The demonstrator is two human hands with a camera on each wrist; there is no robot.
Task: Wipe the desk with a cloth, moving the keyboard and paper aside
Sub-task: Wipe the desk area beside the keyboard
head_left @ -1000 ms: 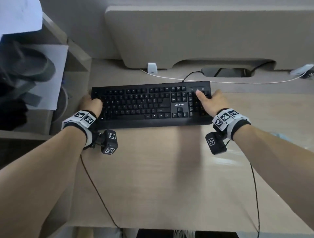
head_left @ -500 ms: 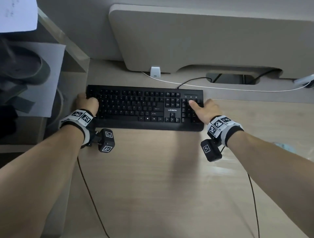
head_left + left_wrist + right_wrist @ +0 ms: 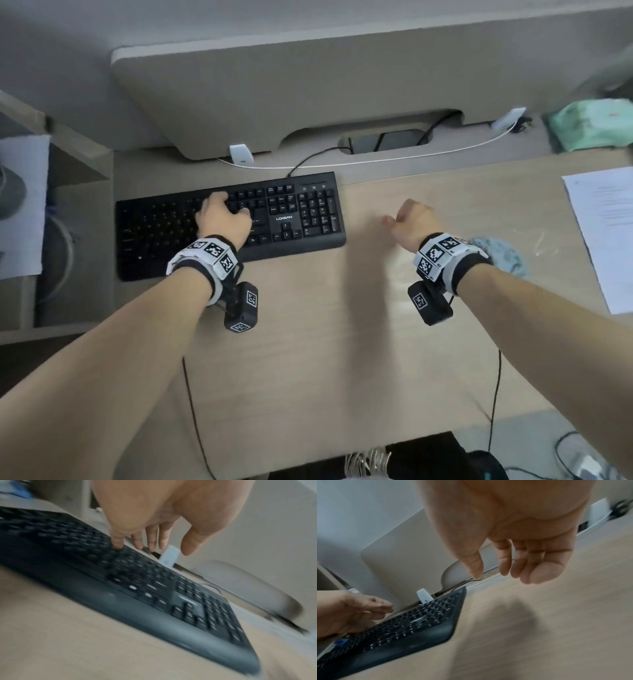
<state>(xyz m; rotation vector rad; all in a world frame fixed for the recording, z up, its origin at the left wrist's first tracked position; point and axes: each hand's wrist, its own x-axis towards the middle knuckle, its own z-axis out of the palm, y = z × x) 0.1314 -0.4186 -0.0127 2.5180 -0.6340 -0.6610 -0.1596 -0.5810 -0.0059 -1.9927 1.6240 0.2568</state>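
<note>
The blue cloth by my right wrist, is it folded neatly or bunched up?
Bunched up. The blue cloth lies as a crumpled lump on the desk, partly hidden behind the right wrist; neither hand holds it.

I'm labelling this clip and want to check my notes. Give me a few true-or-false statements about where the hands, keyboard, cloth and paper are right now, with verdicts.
1. The left hand rests on the keyboard. True.
2. The right hand grips the keyboard's right end. False: it is off the keyboard, over bare desk, holding nothing.
3. The blue cloth lies on the desk beside the right wrist. True.
4. The paper lies under the keyboard. False: it lies at the desk's right edge, apart from the keyboard.
5. The right hand already holds the cloth. False: the cloth lies untouched.
</note>
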